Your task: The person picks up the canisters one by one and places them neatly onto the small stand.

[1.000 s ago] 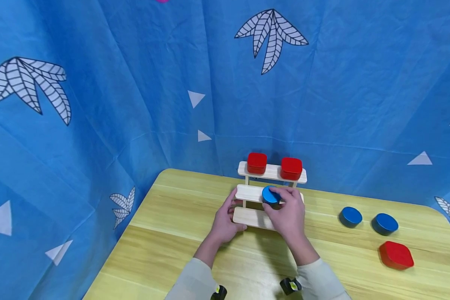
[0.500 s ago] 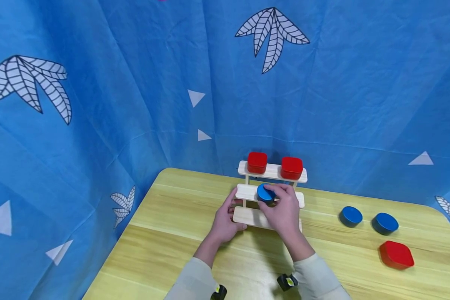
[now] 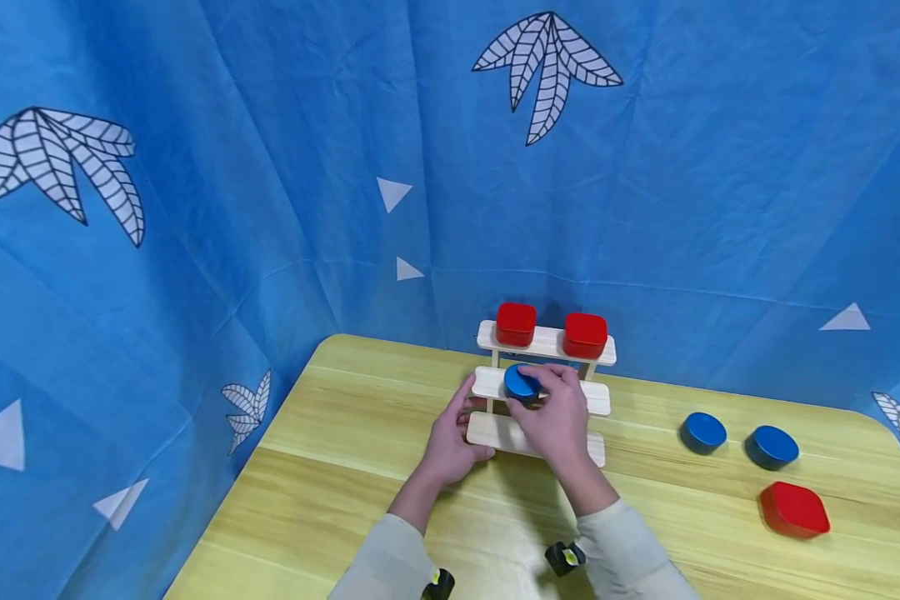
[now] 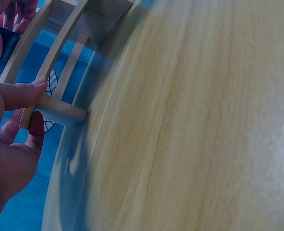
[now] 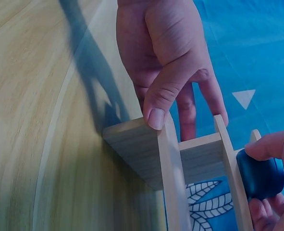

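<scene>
Blue container (image 3: 521, 383), partly hidden by right hand (image 3: 557, 417)

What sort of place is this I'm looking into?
Probably an indoor tabletop workspace, perhaps set up for recording, though the wider room is hidden. A blue cloth printed with leaves and triangles hangs around a wood-grain table, on which stands a small three-tier wooden rack.

"What's the right hand (image 3: 555, 421) holding?"
"A round blue box (image 3: 521, 382), pinched at the middle tier (image 3: 594, 398) of a wooden three-tier shelf (image 3: 493, 430)."
"And the left hand (image 3: 451, 442)?"
"Gripping the shelf's left end."
"Beyond them?"
"Two red square boxes (image 3: 516, 325) on the top tier (image 3: 549, 341)."
"Right of both hands?"
"Two round blue boxes (image 3: 702, 433) and another red square box (image 3: 794, 509) on the table (image 3: 330, 467)."
</scene>
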Available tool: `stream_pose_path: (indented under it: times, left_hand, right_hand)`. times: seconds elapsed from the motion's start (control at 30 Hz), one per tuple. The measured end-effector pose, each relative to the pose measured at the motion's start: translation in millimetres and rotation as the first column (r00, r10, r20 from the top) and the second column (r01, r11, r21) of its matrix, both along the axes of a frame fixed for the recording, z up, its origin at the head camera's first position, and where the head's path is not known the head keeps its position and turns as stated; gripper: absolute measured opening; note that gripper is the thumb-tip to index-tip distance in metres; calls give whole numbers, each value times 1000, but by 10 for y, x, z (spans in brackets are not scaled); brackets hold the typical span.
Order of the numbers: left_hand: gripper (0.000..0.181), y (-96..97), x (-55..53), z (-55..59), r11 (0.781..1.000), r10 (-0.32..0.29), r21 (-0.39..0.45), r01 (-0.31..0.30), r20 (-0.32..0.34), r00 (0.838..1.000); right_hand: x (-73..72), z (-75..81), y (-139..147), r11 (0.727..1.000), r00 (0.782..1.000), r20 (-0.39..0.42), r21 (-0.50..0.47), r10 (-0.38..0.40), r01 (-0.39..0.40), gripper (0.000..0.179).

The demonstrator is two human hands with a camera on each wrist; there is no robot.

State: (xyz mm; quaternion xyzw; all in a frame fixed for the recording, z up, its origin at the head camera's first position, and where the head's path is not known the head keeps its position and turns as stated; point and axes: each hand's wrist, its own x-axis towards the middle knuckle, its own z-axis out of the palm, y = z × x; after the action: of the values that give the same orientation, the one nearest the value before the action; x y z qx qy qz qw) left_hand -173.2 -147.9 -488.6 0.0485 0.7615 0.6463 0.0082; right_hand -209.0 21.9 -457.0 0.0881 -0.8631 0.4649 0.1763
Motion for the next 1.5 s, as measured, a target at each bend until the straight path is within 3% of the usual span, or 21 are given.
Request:
stream_pose_path:
  times: [0.23, 0.33, 0.63, 1.03, 1.37, 1.5]
  left_hand:
    - [121, -17, -130, -296, 1000, 7, 15, -6, -12, 1000]
    - [122, -24, -144, -335, 1000, 12, 6, -12, -22, 1000]
    - [122, -31, -148, -338, 999, 19, -37, -20, -22, 1000]
    - [123, -28, -148, -348, 1000, 18, -17, -19, -12, 1000]
    - [114, -10, -12, -59, 1000, -9, 20, 9, -25, 1000]
    - [118, -15, -54, -167, 1000, 4, 10, -3, -16, 1000]
  right_hand:
    - [-31, -20, -50, 1000, 1000, -13, -10, 11, -11, 45]
    - [-40, -19, -66, 1000, 1000, -18, -7, 9, -9, 45]
    - [-50, -11, -100, 1000, 1000, -10, 3, 8, -8, 44]
    - [-70, -21, -130, 1000, 1000, 15, 0, 17, -17, 46]
    - [-67, -19, -143, 1000, 999, 26, 3, 25, -25, 47]
    - [-65, -10, -143, 1000, 999, 31, 5, 25, -25, 48]
